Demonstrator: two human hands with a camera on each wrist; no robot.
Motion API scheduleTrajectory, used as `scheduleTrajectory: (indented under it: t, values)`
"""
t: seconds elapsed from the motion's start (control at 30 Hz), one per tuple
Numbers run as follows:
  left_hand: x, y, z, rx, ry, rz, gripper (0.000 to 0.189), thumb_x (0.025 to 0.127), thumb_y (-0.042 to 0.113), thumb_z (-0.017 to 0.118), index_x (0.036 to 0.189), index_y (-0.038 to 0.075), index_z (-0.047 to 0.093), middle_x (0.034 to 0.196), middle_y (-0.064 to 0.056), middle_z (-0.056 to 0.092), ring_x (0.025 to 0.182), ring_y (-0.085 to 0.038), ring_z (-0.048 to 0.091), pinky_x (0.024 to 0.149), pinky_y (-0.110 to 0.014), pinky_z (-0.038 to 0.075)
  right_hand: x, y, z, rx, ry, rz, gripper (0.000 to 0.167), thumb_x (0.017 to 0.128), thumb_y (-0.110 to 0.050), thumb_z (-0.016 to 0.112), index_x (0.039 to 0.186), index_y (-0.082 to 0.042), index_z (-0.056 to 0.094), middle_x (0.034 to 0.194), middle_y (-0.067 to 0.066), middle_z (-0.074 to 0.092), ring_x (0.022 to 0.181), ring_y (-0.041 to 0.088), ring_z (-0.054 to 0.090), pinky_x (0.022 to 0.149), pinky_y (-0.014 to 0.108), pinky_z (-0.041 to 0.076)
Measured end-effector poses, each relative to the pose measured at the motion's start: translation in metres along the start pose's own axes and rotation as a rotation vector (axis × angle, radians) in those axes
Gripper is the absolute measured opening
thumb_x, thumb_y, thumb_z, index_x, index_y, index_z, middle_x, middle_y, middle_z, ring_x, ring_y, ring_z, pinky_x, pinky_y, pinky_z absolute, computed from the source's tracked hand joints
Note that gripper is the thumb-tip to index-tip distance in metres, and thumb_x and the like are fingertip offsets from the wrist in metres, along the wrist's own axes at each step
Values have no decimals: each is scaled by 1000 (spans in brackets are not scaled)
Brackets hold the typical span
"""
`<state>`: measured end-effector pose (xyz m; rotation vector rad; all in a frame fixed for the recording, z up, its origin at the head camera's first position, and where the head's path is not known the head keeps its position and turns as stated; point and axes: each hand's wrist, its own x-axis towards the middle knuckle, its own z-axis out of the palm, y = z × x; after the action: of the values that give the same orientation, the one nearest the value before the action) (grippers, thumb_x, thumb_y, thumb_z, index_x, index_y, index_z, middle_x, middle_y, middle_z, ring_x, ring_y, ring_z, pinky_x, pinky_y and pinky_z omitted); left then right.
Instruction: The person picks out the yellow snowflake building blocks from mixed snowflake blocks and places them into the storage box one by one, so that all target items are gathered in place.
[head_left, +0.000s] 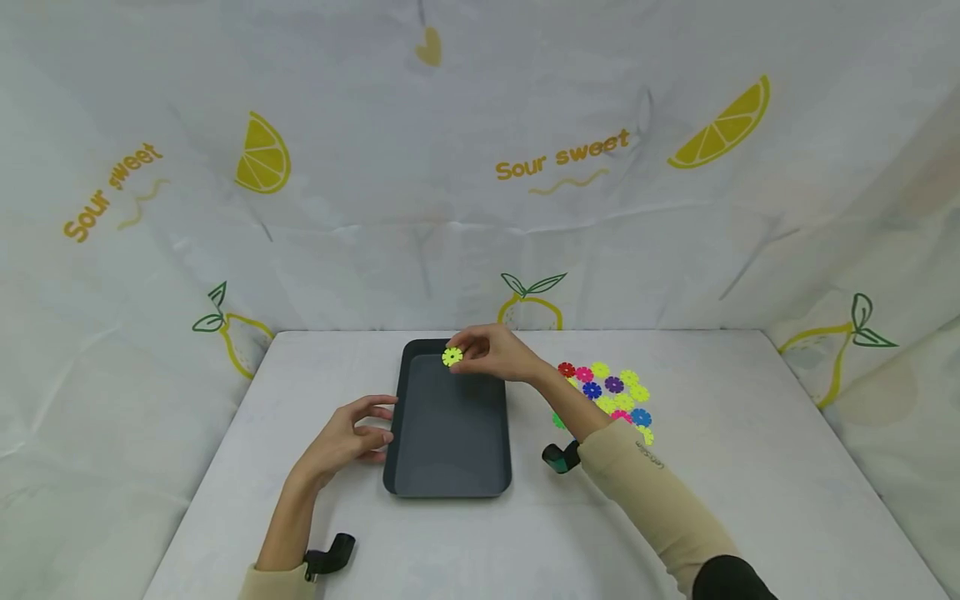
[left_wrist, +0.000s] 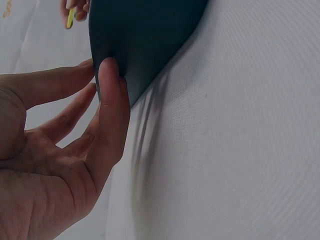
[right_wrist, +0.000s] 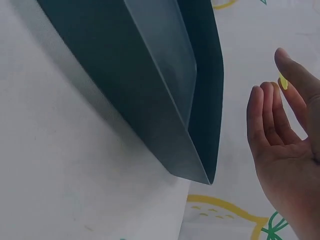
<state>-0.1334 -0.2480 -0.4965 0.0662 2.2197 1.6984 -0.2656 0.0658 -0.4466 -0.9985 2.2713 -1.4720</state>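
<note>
Over the far end of a dark grey rectangular tray (head_left: 450, 433), my right hand (head_left: 495, 354) pinches a yellow snowflake-shaped building disc (head_left: 452, 357) between thumb and fingers. The disc is held above the tray and turned on its edge, so only a thin yellow strip shows in the right wrist view. At the tray's left long side, my left hand (head_left: 347, 437) touches the rim with its fingertips. The left wrist view has the left hand's fingers (left_wrist: 112, 110) bent gently, with one tip against the outer wall. No disc lies on the visible tray floor.
Right of the tray, several colourful discs (head_left: 614, 384) lie loosely spread on the white table (head_left: 712, 500), partly hidden by the right forearm. Black wrist cameras (head_left: 330, 556) jut out from both wrists. A lemon-print curtain (head_left: 360, 225) hangs behind the table.
</note>
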Motion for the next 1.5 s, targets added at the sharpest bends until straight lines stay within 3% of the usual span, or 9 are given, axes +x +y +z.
scheduleTrajectory:
  t: [0.2,0.77,1.13,1.5]
  values:
    - [2,1,1,7,18,-14,65,95,1,72,157,9,53,145,-27,56,104,-24,77,77,-34,68,10,4,10,-2,-5,-32,36,91,-6,85,125,2,75,105,19,75,89,17,74,86,23,62]
    - [4,3,12,9,17,-10,63,95,1,73,155,9,55,145,-25,55,102,-24,78,79,-37,69,22,14,19,1,7,14,37,90,-5,86,126,1,76,108,20,74,95,25,76,86,22,62]
    - [6,8,22,-20,-13,7,63,94,-1,72,155,6,54,145,-27,53,103,-23,78,78,-39,69,27,17,21,20,14,63,38,92,-6,85,127,2,75,110,20,75,100,23,76,89,27,64]
    - [8,13,34,-9,37,-22,61,94,2,74,152,6,55,144,-25,56,99,-21,77,77,-39,69,31,23,27,46,24,117,37,91,-4,85,126,5,75,110,19,73,98,14,70,87,23,62]
